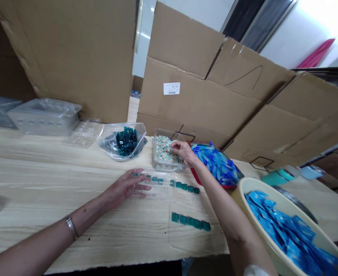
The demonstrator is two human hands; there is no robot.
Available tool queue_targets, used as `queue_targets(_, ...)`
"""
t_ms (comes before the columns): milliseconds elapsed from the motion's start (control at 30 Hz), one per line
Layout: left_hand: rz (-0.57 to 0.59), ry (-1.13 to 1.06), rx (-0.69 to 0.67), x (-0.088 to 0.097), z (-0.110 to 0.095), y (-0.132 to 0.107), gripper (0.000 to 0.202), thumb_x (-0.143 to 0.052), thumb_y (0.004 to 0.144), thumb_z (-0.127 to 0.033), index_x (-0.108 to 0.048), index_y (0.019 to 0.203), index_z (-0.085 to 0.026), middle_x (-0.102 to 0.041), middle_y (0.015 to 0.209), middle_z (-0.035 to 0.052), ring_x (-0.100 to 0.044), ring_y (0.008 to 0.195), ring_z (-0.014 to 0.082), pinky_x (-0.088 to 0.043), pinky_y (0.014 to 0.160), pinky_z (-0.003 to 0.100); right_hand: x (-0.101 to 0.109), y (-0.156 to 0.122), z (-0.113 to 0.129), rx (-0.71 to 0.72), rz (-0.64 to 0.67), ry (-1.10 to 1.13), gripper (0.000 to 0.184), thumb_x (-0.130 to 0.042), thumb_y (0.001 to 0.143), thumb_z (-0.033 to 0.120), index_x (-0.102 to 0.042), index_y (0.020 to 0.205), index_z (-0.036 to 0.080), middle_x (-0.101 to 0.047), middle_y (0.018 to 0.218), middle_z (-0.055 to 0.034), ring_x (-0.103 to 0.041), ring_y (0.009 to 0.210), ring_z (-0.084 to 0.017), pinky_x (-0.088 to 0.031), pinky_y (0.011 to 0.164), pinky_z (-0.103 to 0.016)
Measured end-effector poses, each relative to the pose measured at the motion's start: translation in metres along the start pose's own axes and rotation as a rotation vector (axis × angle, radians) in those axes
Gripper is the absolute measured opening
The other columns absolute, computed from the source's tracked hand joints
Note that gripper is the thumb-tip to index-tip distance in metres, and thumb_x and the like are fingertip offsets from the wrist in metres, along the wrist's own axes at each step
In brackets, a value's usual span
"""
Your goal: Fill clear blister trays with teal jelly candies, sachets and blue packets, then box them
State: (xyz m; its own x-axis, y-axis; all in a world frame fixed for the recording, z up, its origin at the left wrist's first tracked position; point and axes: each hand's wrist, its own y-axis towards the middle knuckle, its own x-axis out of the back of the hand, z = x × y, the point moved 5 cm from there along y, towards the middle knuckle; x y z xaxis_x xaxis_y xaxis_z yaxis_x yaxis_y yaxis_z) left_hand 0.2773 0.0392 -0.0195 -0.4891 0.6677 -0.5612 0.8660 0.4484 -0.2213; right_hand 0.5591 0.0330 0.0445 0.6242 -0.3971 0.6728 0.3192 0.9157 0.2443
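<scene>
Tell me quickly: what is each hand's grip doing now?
Left hand: open, spread on a clear plastic tray, holding nothing.
Right hand: in a clear box of pale tiles; cannot tell if holding one.

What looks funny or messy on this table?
The blue strips are heaped untidily, poking past the rim of the red tray. The lower row of teal tiles on the clear plastic sheet also looks slightly uneven.

Left hand point(125, 188) splayed, right hand point(183, 150) curled

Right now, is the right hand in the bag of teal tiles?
No, the right hand rests on pale mosaic tiles in a clear tray.
</scene>
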Motion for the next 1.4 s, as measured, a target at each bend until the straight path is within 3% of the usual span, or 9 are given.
queue_targets(100, -0.014, -0.035, -0.032, 0.001, -0.001, 0.000, 0.037, -0.067, 0.079, -0.029, -0.048, 0.110, -0.021, -0.066, 0.109, 0.0102, -0.068, 0.090, 0.0253, -0.054, 0.070, 0.036, 0.005, -0.022, 0.023, -0.094, -0.071, 0.376, 0.028, -0.075, 0.062, 0.030, -0.065, 0.084, 0.016, -0.067, 0.075, -0.0008, -0.061, 0.066, -0.013, -0.049, 0.067, -0.027)
queue_targets(167, -0.006, -0.078, -0.045, 0.000, -0.001, 0.001, 0.034, -0.065, 0.080, -0.031, -0.049, 0.108, -0.020, -0.066, 0.110, 0.0111, -0.068, 0.091, 0.0266, -0.054, 0.073, 0.039, -0.001, -0.043, 0.046, -0.130, -0.050, 0.486, 0.031, -0.077, 0.059, 0.032, -0.066, 0.083, 0.017, -0.067, 0.073, -0.0005, -0.061, 0.064, -0.012, -0.049, 0.066, -0.027)
queue_targets(300, 0.079, -0.150, -0.072, -0.003, 0.001, 0.002, 0.029, -0.058, 0.085, -0.035, -0.052, 0.108, -0.017, -0.065, 0.110, 0.0130, -0.067, 0.093, 0.0275, -0.054, 0.076, 0.042, -0.032, -0.088, 0.090, -0.172, 0.038, 0.542, 0.028, -0.078, 0.060, 0.033, -0.066, 0.080, 0.018, -0.067, 0.069, -0.0003, -0.061, 0.061, -0.012, -0.049, 0.064, -0.027)
queue_targets(400, 0.108, -0.181, -0.094, -0.003, 0.003, 0.002, 0.023, -0.055, 0.087, -0.033, -0.054, 0.104, -0.016, -0.067, 0.100, 0.0101, -0.067, 0.088, 0.0239, -0.054, 0.076, 0.042, -0.064, -0.111, 0.107, -0.196, 0.133, 0.533, 0.027, -0.077, 0.061, 0.036, -0.066, 0.079, 0.018, -0.067, 0.069, -0.0006, -0.062, 0.062, -0.013, -0.049, 0.061, -0.026)
queue_targets(533, 0.096, -0.198, -0.140, -0.004, 0.004, 0.001, 0.019, -0.057, 0.086, -0.029, -0.053, 0.100, -0.018, -0.065, 0.100, 0.0060, -0.066, 0.077, 0.0165, -0.055, 0.075, 0.041, -0.088, -0.124, 0.118, -0.118, 0.147, 0.363, 0.021, -0.071, 0.067, 0.033, -0.066, 0.079, 0.017, -0.065, 0.067, -0.0003, -0.058, 0.059, -0.012, -0.045, 0.056, -0.024)
queue_targets(767, 0.091, -0.193, -0.133, -0.004, 0.009, -0.001, 0.021, -0.057, 0.086, -0.030, -0.050, 0.103, -0.020, -0.063, 0.106, 0.0060, -0.066, 0.076, 0.0152, -0.055, 0.069, 0.035, -0.090, -0.133, 0.134, 0.039, 0.080, -0.114, 0.007, -0.063, 0.075, 0.017, -0.069, 0.079, 0.017, -0.064, 0.066, 0.0003, -0.053, 0.057, -0.011, -0.039, 0.057, -0.023)
queue_targets(1067, 0.107, -0.211, -0.147, -0.006, 0.010, -0.003, 0.022, -0.059, 0.085, -0.030, -0.051, 0.103, -0.019, -0.064, 0.099, 0.0047, -0.065, 0.076, 0.0134, -0.051, 0.057, 0.022, -0.099, -0.144, 0.146, 0.201, 0.013, -0.237, 0.015, -0.057, 0.077, 0.007, -0.068, 0.078, 0.018, -0.062, 0.079, -0.0043, -0.057, 0.079, -0.017, -0.044, 0.073, -0.028)
queue_targets(1233, 0.062, -0.210, -0.118, -0.006, 0.008, -0.004, 0.020, -0.060, 0.084, -0.028, -0.051, 0.100, -0.019, -0.065, 0.097, 0.0056, -0.066, 0.078, 0.0146, -0.053, 0.063, 0.026, -0.091, -0.145, 0.143, 0.197, -0.030, -0.280, 0.010, -0.059, 0.079, 0.012, -0.066, 0.084, 0.017, -0.059, 0.078, -0.0038, -0.055, 0.074, -0.016, -0.044, 0.069, -0.027)
queue_targets(1400, 0.045, -0.199, -0.115, -0.004, 0.009, -0.004, 0.020, -0.059, 0.085, -0.027, -0.051, 0.102, -0.019, -0.066, 0.102, 0.0078, -0.066, 0.081, 0.0152, -0.053, 0.062, 0.025, -0.085, -0.146, 0.144, 0.247, 0.033, -0.366, 0.009, -0.059, 0.083, 0.019, -0.068, 0.082, 0.018, -0.059, 0.082, -0.0049, -0.055, 0.077, -0.017, -0.043, 0.069, -0.028)
